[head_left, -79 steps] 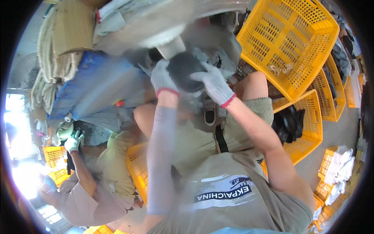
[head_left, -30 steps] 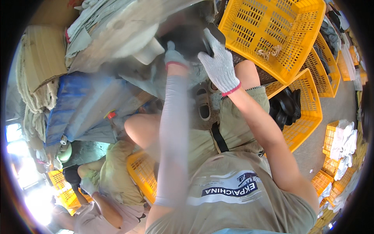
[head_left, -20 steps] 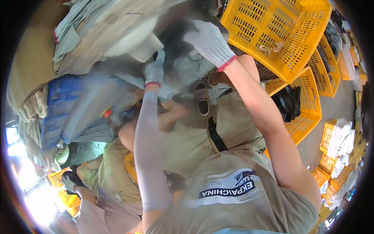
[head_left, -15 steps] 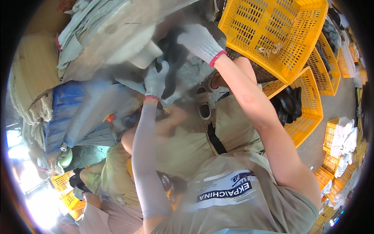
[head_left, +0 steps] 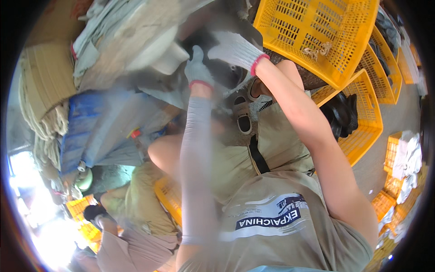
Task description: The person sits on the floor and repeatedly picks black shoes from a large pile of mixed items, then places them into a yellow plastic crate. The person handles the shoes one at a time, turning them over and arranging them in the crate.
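Note:
Both of my hands wear white knit gloves with pink cuffs. My left hand has its thumb raised and its fingers wrapped round a black, smooth piece, blurred and partly hidden. From the right, my right hand reaches over the same piece and grips its upper part, palm down. What kind of thing the piece is, I cannot make out. Just left of my left hand juts a pale, rounded block, part of a dusty machine body. The piece is close to this block; whether they touch is unclear.
At the upper right stands a yellow slatted crate with some string in it. Below it, another yellow crate holds black shiny items. Blue sheeting hangs at the left. A co-worker sits at the lower left.
My left hand has moved up and to the right, nearer my right hand. The black piece has turned and shifted right between them. The whole view has shifted slightly.

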